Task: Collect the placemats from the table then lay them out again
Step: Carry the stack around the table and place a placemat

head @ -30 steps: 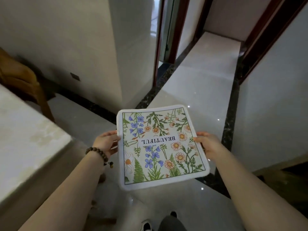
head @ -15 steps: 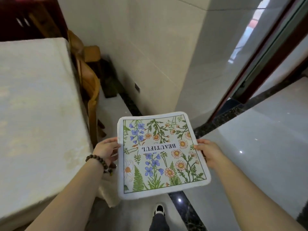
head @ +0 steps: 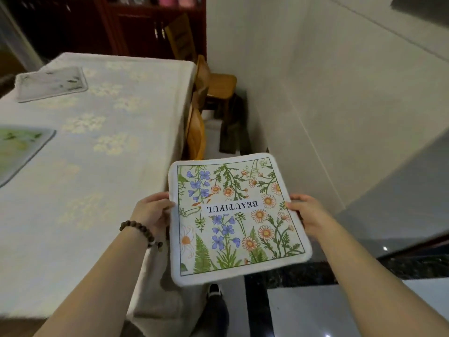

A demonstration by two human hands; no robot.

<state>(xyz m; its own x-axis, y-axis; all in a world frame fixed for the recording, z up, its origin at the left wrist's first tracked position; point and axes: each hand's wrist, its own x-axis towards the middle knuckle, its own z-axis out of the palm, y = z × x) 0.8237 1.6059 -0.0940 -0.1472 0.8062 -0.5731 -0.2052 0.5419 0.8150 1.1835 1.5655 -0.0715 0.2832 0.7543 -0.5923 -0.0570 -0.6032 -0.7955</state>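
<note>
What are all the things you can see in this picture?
flowery placemat: one, white with blue and orange flowers, held in the air beside the table
grey placemat: one, pale grey, far left of the table
green placemat: one, greenish, left edge of the table
table: one, pale flowered cloth, on the left
chairs: at least two, brown wood, at the table's right side
cabinet: one, dark red, behind the table
wall: white, on the right
floor: shiny pale tiles with a black strip, below
shoe: one, dark and white, under the flowery placemat
bracelet: one, brown beads, left wrist
left hand: grips the flowery placemat's left edge
right hand: grips its right edge
</note>
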